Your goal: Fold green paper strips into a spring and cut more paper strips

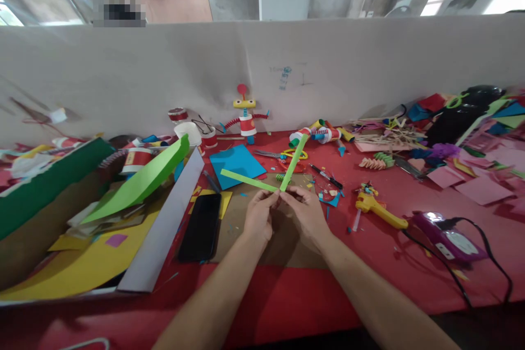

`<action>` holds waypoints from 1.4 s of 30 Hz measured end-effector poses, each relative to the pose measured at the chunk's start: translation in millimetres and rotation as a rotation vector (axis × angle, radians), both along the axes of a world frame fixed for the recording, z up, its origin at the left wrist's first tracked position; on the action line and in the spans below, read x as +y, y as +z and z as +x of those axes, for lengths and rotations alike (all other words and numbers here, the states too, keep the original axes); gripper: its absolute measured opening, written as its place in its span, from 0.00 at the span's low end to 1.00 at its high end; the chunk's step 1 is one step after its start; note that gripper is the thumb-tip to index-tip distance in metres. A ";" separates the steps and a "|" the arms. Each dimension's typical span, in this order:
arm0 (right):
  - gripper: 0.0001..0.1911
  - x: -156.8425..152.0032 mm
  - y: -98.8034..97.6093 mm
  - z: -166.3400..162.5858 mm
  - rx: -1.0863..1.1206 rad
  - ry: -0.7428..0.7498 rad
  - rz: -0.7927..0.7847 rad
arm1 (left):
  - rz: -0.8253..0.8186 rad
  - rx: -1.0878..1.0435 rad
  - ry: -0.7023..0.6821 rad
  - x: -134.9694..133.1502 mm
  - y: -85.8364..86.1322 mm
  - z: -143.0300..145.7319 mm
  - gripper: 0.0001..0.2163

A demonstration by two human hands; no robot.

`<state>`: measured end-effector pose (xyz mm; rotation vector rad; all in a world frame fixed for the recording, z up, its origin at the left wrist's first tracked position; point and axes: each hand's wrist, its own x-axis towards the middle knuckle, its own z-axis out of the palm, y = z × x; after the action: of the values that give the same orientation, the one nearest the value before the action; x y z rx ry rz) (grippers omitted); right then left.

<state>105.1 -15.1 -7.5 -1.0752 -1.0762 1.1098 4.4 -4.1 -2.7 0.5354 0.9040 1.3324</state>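
My left hand [257,219] and right hand [307,213] both pinch the meeting ends of two green strips [246,180], held in a V above the cardboard [283,246], midway along the worktop's near edge.

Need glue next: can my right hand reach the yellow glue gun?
Probably yes: the glue gun lies close beside the right hand, only paper scraps between, though that hand pinches the green strips.

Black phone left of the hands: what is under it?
The phone lies over the left edge of brown cardboard, its far end overlapping a yellow paper. How far either runs beneath it is hidden.
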 end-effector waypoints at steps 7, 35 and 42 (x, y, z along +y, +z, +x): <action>0.10 5.0 -1.6 5.3 0.196 -0.005 -0.096 | 0.057 0.053 -0.045 -4.7 3.4 2.9 0.07; 0.05 2.8 7.4 13.5 0.203 0.101 -0.117 | 0.201 0.469 -0.200 -1.6 4.5 -7.2 0.10; 0.06 0.0 13.6 11.8 0.097 0.010 -0.052 | 0.297 0.658 -0.149 -6.8 15.9 -5.2 0.10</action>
<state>117.0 -15.1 6.1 -1.0472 -0.9823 1.1918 -0.9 -10.9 13.2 1.2965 1.1686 1.1703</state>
